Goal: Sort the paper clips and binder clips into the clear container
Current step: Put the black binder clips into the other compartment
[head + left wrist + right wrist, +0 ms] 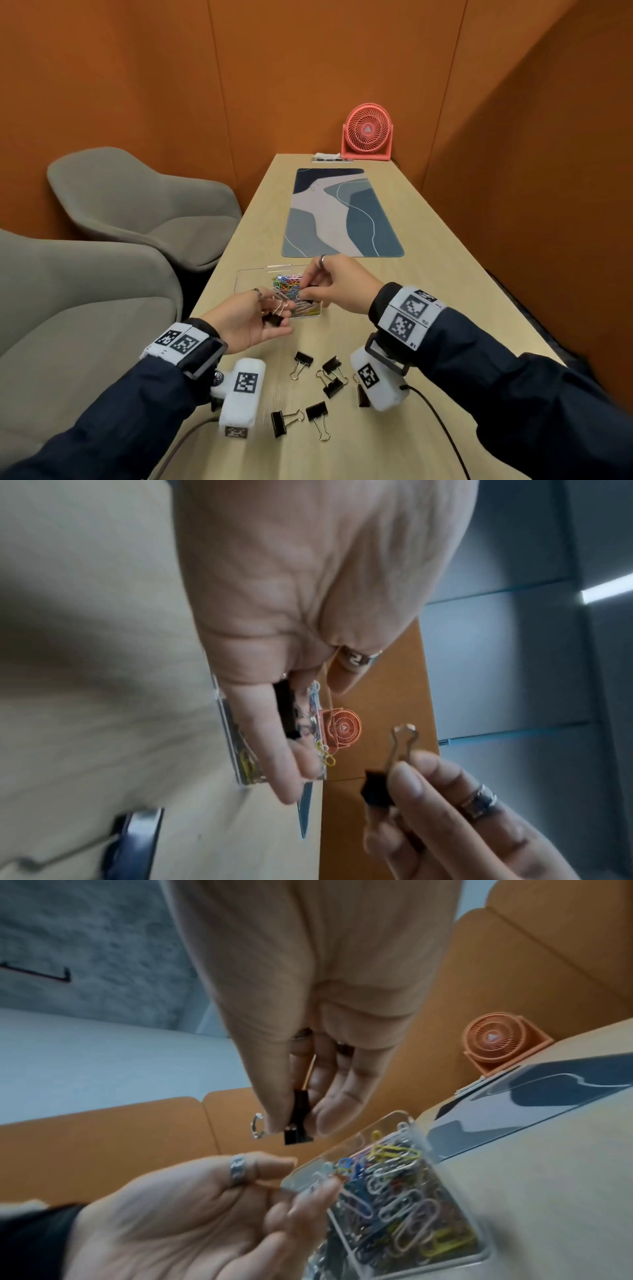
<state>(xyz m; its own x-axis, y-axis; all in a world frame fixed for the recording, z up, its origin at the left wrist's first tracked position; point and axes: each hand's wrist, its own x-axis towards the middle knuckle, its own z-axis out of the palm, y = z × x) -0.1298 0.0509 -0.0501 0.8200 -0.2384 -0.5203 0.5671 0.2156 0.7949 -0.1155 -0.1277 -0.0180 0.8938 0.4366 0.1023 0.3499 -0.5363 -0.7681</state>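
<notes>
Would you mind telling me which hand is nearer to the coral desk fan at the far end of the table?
Right. The right hand hovers over the clear container, farther up the table toward the fan; the left hand sits nearer the person.

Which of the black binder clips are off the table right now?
Two: one pinched by the right hand above the clear container, binder clip, and one held in the left hand, binder clip. The other binder clips lie loose on the table.
</notes>
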